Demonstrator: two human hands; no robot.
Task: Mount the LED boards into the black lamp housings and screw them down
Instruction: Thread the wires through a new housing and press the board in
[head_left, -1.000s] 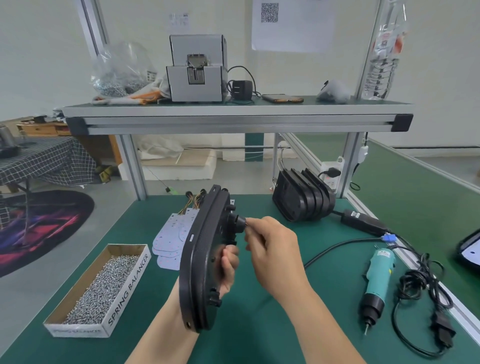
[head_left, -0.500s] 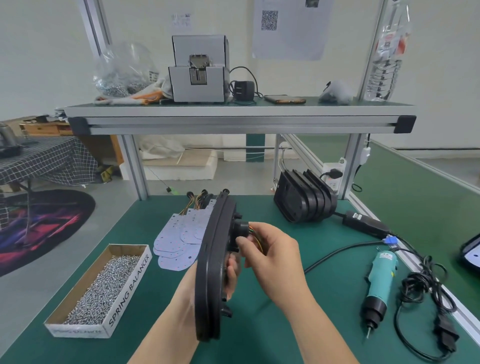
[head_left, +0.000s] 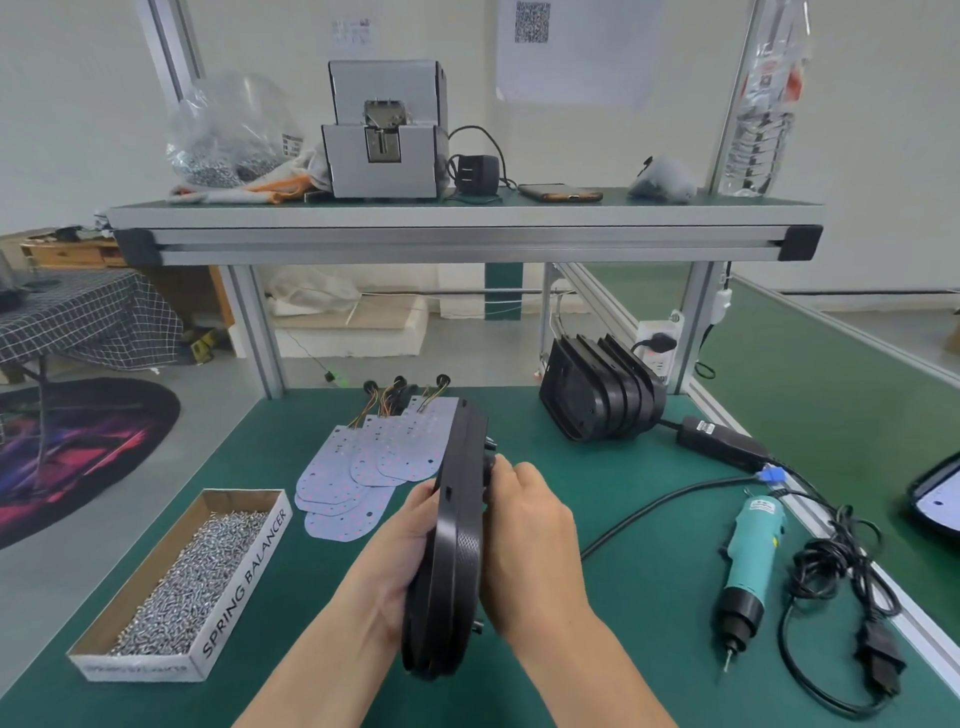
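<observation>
The black lamp housing (head_left: 457, 545) was held edge-on above the middle of the green surface (head_left: 649, 613), clear of it. The left hand (head_left: 395, 551) gripped its left side, fingers curled round the rim. The right hand (head_left: 530, 540) had its fingers curled against the back, at a round black fitting.

To the right lay bare green crossed by one black cable (head_left: 639, 514), then the electric screwdriver (head_left: 748, 561) near the surface's right edge rail. A stack of housings (head_left: 602, 395) stood on edge by the far right post. LED boards (head_left: 374, 467) lay overlapped just beyond the left hand, wires toward the far edge.

Near the front left edge sat an open cardboard box (head_left: 244, 577), partly filled with loose screws (head_left: 192, 566). On the shelf (head_left: 467, 234) above, a clear bag (head_left: 228, 135) held more screws.
</observation>
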